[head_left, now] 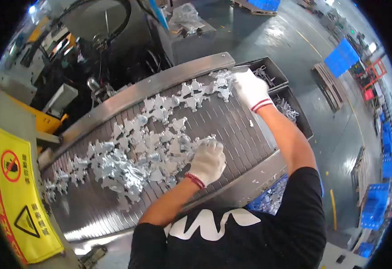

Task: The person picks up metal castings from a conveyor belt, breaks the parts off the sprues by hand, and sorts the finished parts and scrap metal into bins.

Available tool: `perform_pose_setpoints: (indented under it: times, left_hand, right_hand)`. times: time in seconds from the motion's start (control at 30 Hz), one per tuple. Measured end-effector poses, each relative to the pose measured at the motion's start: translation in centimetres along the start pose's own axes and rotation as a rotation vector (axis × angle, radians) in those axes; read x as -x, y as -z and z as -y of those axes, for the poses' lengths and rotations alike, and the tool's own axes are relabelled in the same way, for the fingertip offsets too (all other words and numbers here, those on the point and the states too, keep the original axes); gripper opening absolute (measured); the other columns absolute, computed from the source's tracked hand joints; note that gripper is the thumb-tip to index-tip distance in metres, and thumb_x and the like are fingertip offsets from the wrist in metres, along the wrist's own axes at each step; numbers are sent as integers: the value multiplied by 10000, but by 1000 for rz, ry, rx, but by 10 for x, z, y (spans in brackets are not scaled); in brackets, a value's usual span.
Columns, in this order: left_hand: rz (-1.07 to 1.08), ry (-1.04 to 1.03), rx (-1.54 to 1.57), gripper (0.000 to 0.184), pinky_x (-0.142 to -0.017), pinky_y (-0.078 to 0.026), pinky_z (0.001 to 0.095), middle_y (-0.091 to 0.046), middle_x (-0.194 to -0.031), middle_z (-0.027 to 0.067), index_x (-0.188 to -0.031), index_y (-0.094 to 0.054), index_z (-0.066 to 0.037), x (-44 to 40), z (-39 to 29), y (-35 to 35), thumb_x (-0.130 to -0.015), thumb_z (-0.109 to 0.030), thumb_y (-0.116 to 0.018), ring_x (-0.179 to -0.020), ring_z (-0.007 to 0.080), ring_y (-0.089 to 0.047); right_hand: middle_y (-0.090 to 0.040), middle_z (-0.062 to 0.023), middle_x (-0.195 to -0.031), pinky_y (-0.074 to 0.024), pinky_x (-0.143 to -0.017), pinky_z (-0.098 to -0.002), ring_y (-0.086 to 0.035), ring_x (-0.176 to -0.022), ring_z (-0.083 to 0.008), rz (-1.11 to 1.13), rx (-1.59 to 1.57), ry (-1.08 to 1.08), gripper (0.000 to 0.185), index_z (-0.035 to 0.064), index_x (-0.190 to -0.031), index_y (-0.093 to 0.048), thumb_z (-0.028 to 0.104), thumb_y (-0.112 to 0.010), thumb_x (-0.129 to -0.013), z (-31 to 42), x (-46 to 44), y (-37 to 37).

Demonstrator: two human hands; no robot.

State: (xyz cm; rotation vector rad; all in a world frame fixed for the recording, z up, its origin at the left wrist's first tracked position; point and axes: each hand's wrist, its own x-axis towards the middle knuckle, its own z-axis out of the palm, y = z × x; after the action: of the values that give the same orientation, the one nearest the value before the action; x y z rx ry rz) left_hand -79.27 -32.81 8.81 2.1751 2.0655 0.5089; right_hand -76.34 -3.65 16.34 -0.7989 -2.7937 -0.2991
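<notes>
Head camera view: many shiny metal parts [144, 139] are spread on a gray belt [232, 130] made of thin strips. They are heaped up near the middle and left, and a line of them is stretched toward the top right, along the metal rail [146, 83]. The left hand [208, 162] is dressed in a white glove with a red cuff. It is held low over the belt, at the right edge of the heap, with its fingers bent; whether a part is gripped cannot be told. The right hand, [251, 89] in a white glove too, is placed at the top right end of the belt, next to the last parts of the line. Its fingertips cannot be seen well, so its grip cannot be told. Just beside it, more metal pieces are kept in an upper dark bin [279, 71] and a lower dark bin [302, 114]. One small piece [251, 123] is left alone on the belt, below the right hand. At the far left, a yellow caution sign [23, 193] is shown.
</notes>
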Motion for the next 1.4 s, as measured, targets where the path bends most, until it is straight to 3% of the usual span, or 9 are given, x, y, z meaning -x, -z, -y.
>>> perform_pose_setpoints:
  times: [0.2,0.37,0.63,0.73,0.87,0.9,1.17,1.27,1.4]
  left_hand:
    - [-573,278,461,596,-1102,-490,466,-649,-1393,189,-1355,-631,-20,25,0,45,-848,-284,-799,-1307,373,-617]
    - [57,182,1438,529,-1007,-520,371,-718,-1190,121,-1297,-644,47,20,11,87,-995,-379,-724,-1147,197,-663]
    - [66,759,605,145,-718,-565,500,-716,-863,239,-979,-749,-123,64,-39,35,-955,-158,-611,-809,405,-732]
    - [-134,286,202,227,-748,-562,435,-761,-947,194,-1095,-784,-115,69,-30,34,-1027,-203,-586,-862,301,-749]
    - [-203,670,1549,357,-774,-593,346,-762,-1051,70,-1194,-741,7,75,-26,60,-1131,-274,-530,-899,167,-738]
    - [-177,692,1819,356,-789,-607,335,-762,-1078,96,-1206,-712,36,78,-24,58,-1135,-262,-530,-922,182,-750]
    - [58,591,1876,396,-705,-562,280,-726,-961,52,-1268,-711,22,85,-34,63,-1130,-311,-548,-794,128,-684]
    - [-138,218,783,357,-622,-466,334,-653,-734,40,-973,-782,12,83,-45,72,-1061,-301,-634,-662,125,-575]
    - [-48,655,1339,290,-673,-490,313,-690,-810,46,-1012,-781,25,77,-53,67,-1031,-241,-666,-740,101,-605]
  right_hand:
    - [-757,-73,-974,-553,-540,-283,-713,-684,-134,217,-1111,-409,265,31,-1171,-724,238,-694,-1008,-32,69,101]
    - [-737,-66,-951,-564,-581,-295,-721,-761,-140,671,-1578,-356,343,13,-1192,-708,300,-713,-1006,41,156,94]
    - [-731,-269,-945,-572,-846,-519,-715,-961,-456,300,-753,-305,354,71,-1079,-759,386,-679,-937,133,212,60]
    - [-758,-195,-886,-585,-787,-431,-765,-840,-322,251,-1095,-443,343,39,-1086,-751,351,-686,-961,125,216,73]
    - [-748,-88,-985,-586,-836,-361,-725,-889,-209,460,-1702,-785,314,27,-1189,-716,249,-731,-967,70,249,34]
    - [-742,-107,-1043,-580,-890,-386,-721,-953,-244,417,-1389,-256,364,15,-1235,-699,252,-722,-960,63,261,30]
    - [-748,-71,-1065,-550,-853,-316,-646,-964,-90,743,-1500,-164,473,-40,-1245,-709,295,-796,-923,101,311,77]
    - [-701,-47,-820,-547,-738,-338,-635,-811,-107,745,-1302,-137,393,-47,-1072,-737,302,-811,-908,110,307,83]
    - [-658,-187,-734,-523,-653,-431,-660,-657,-275,303,-1007,30,362,46,-827,-719,400,-788,-862,124,325,81]
